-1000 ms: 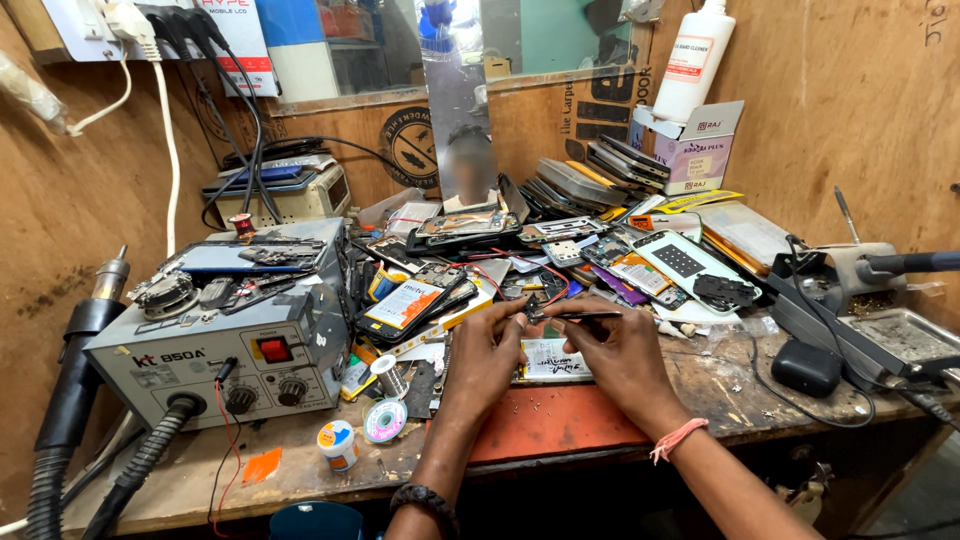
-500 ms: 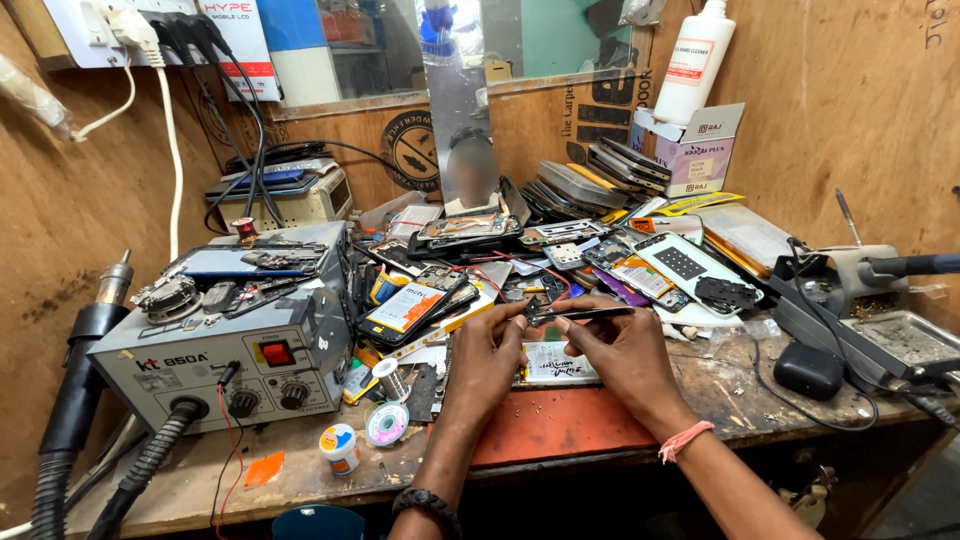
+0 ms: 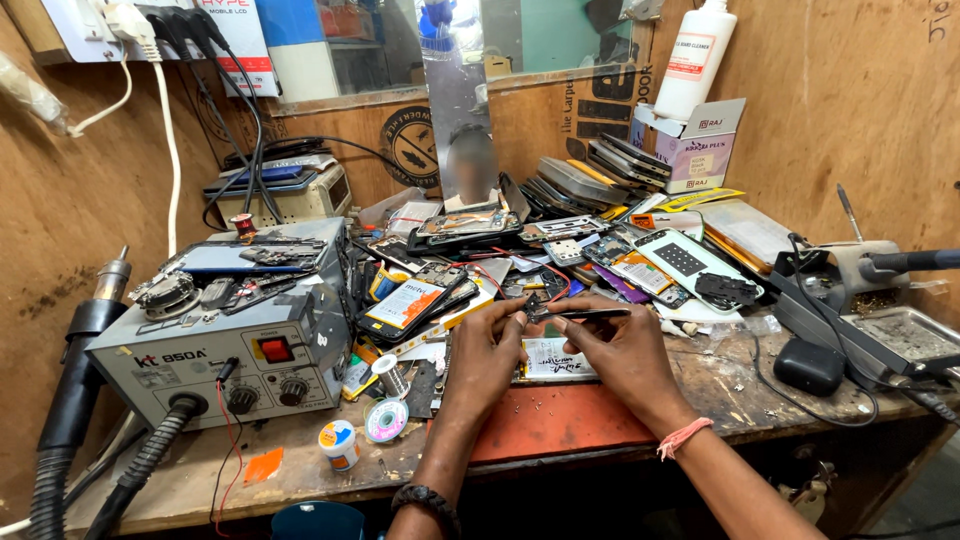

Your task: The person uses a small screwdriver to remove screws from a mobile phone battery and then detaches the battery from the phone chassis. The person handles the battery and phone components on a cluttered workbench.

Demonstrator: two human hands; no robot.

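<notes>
Your fingertips (image 3: 520,312) of the left hand (image 3: 487,352) still pinch the small dark circuit part (image 3: 536,307) above the opened white-backed phone (image 3: 556,359), your right hand (image 3: 620,345) keeping slim black tweezers (image 3: 590,313) on it, so nothing has shifted.

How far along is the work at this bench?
Done: an opened phone lies on the red mat, battery showing. In hand: the left hand pinches a small part while the right hand works tweezers on it. Left: the phone is unassembled.
</notes>
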